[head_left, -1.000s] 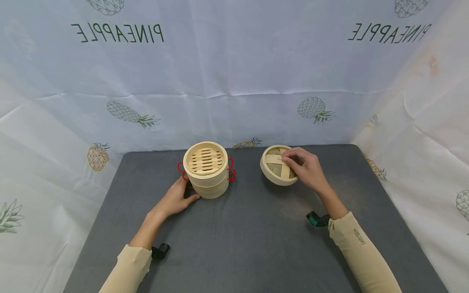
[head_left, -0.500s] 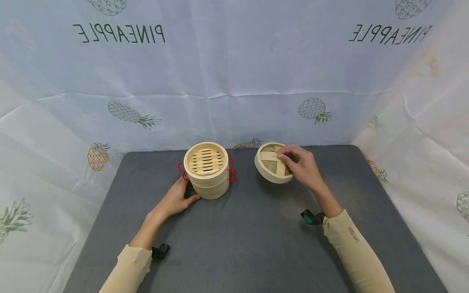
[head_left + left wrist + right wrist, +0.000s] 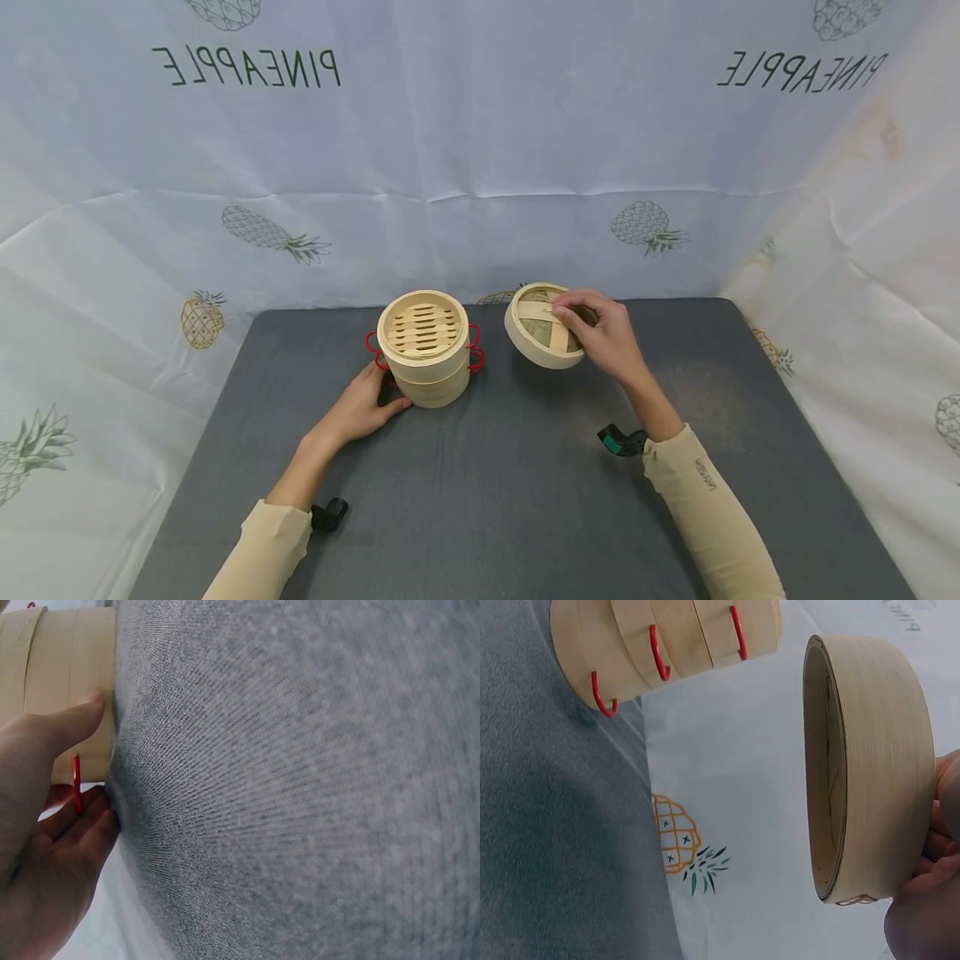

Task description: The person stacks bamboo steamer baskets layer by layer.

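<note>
A stacked bamboo steamer with red side handles stands on the dark table, its slatted top tier uncovered. My left hand holds it low on its left side; in the left wrist view the thumb lies along the wall and the fingers reach behind a red handle. To the right, my right hand pinches the strap on top of the round bamboo steamer lid. That lid hangs tilted above the table, apart from the steamer. The right wrist view shows its hollow underside.
The dark cloth-covered table runs back to a pale curtain printed with pineapples. More curtain hangs along the right side. Black wrist devices sit near both sleeves.
My right hand has carried the lid leftward and upward, nearer the steamer, and the lid tilts more. My left hand and the steamer have stayed in place.
</note>
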Demonstrator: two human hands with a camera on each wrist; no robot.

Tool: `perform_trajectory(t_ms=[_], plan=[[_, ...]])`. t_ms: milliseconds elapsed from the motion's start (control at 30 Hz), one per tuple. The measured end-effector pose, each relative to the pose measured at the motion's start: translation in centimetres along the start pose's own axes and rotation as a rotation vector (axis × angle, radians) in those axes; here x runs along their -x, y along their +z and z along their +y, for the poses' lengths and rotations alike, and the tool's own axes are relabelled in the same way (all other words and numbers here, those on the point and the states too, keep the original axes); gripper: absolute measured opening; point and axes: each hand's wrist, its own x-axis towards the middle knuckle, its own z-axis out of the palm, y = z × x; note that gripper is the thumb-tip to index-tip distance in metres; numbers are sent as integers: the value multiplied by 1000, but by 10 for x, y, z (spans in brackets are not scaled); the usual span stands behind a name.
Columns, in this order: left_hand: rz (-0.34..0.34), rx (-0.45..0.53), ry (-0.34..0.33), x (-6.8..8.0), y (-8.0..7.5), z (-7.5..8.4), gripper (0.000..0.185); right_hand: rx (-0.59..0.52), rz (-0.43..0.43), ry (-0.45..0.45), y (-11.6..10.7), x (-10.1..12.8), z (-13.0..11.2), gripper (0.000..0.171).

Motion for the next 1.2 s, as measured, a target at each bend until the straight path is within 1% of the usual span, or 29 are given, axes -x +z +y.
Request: perform_trajectory(t_ms=[233,467,600,800,1000,1167,1200], plan=[[-6,2,-15,0,-3,7,95,-22,-1,-13,5,-3,-5,11],[38,37,28,2,-9,20,95,-71,-5,-32,10,-5,-9,11],[44,59,18,3,-11,24,94,-85,-6,-32,13,-6,-11,10],[22,21,18,2,-8,17,95,-100,-5,-40,19,-8,-13,10],[-9,0,-16,0,-2,4,95,-115,-3,-48,23,-9,-16,10],[-5,5,-14,0,-3,7,93,-110,-5,-48,26,-9,-19,10],[0,6,-6,0,-3,9,93,-107,-5,-48,27,-9,-20,10]])
